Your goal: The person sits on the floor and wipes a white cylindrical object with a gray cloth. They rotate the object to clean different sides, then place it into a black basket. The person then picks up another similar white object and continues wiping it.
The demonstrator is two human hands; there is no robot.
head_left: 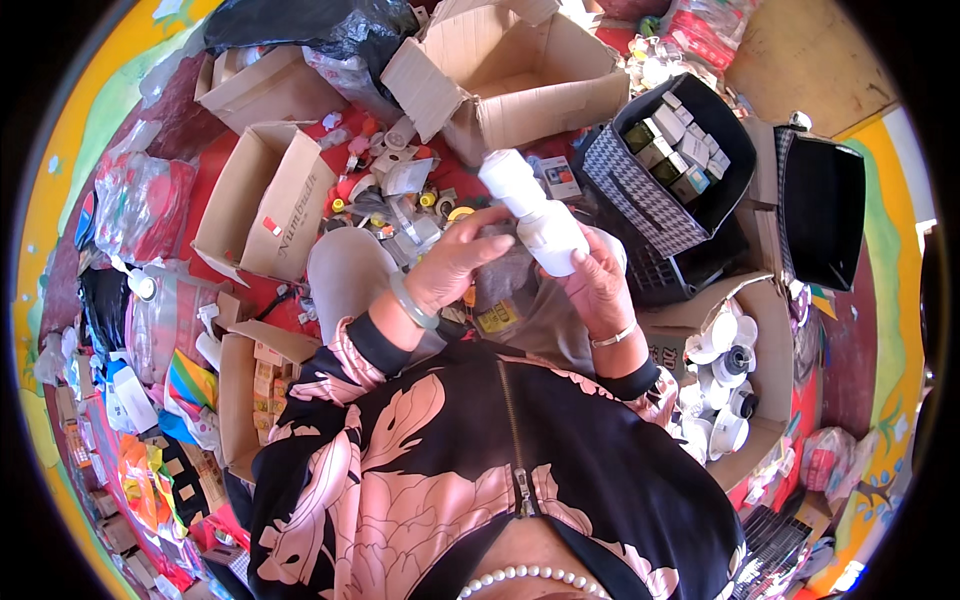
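Gripping the lower end of 1 white cylindrical article point(552, 238), the right hand point(597, 285) had its fingers wrapped around the wider section. The article was tilted over the lap point(565, 330), its narrower end toward the upper left. The left hand point(455, 265) lay just beside it, relaxed, with fingers spread; whether a fingertip touched the article could not be told. At right, 1 cardboard box point(775, 345) contained white rounded pieces point(730, 435); above it, 1 houndstooth basket point(625, 190) held small cartons point(672, 128).
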